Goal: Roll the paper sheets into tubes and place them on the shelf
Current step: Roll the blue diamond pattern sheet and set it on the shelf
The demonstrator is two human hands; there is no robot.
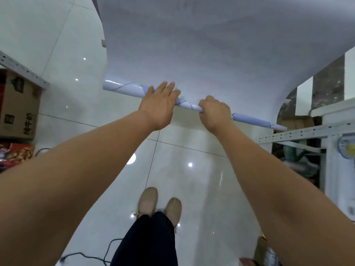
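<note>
Both hands work at the middle of the roll. The left hand (159, 104) lies flat with straight fingers pressing on the rolled part (124, 88). The right hand (215, 112) curls round it just beside the left, gripping.

Seen from the head camera, the roll runs from left to right above the tiled floor (80, 45). The unrolled paper sheet (192, 45) spreads far beyond it. A white metal shelf (299, 132) stands at the right, close to the roll's right end, and a cardboard box (17, 104) sits at the left.

The roll looks narrower at its right tip, so further winding may go cone-shaped. With only one hand gripping, the loose outer ends could spring open or crease.
</note>
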